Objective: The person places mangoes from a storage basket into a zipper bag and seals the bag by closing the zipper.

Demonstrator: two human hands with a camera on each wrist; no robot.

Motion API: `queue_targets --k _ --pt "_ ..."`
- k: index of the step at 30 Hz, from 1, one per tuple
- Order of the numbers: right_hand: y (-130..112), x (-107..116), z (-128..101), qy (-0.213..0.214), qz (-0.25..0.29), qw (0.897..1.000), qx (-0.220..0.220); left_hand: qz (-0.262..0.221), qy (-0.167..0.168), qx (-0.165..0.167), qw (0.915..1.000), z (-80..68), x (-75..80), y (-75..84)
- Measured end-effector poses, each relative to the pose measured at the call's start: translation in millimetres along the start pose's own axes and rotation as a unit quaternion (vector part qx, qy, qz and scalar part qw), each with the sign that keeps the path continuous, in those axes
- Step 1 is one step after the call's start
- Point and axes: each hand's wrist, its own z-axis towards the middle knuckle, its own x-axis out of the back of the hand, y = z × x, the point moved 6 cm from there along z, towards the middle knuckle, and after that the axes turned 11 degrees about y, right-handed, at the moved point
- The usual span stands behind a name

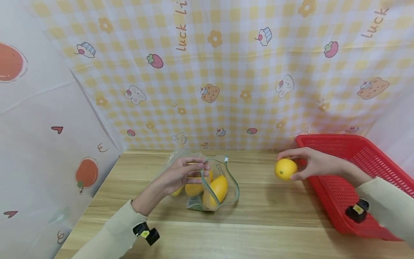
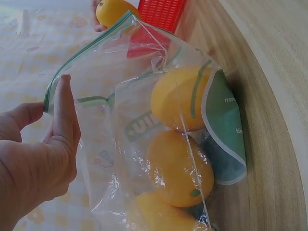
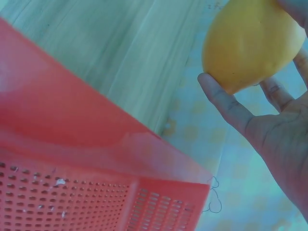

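The zip bag (image 1: 213,187) sits mid-table, mouth held up and open, and through its clear plastic you can count yellow lemons inside (image 1: 216,190); the left-wrist view shows three of them stacked, the lowest one cut off by the bottom edge of the frame, so whether more lie beneath cannot be told; the printed green label on the bag is only part readable through the creases. Biggest thing around is the checked cartoon backdrop (image 1: 226,72) closing off the far side; then the wooden table (image 1: 258,233); then the red basket (image 1: 355,172) at the right, its near corner running out of the head view under the sleeve, and what lies in it cannot be made out. The left hand (image 1: 182,174) pinches the bag's rim, thumb and fingers closed on the green zip strip, lifting that edge; its palm hides part of the opening from above. The right hand (image 1: 312,165) grasps a single lemon (image 1: 285,169), fingers curled round it, just off the basket's left rim and above the tabletop; in the right-wrist view that fruit is partly cropped at the top edge. Between the held lemon and the bag lies bare wood with nothing in the way; the front strip of table is likewise open; a white printed sheet (image 1: 42,144) walls the left side.
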Motion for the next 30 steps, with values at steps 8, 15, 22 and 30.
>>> queue_targets --k 8,15,22,30 --pt "-4.7 -10.4 6.6 -0.019 0.057 0.998 0.024 0.001 -0.002 0.004 1.0000 0.3 0.8 -2.7" --pt "-6.2 -22.2 11.5 -0.026 0.095 0.995 0.015 0.006 0.000 0.003 1.0000 -0.2 0.1 -3.8" --pt "-3.3 -30.1 16.8 -0.011 0.101 0.995 -0.004 0.014 0.001 0.000 0.9999 -1.0 -1.4 -3.6" --pt "-6.4 -37.7 23.2 0.004 0.105 0.994 0.015 0.018 -0.001 -0.003 0.9998 -1.5 -2.7 -2.6"
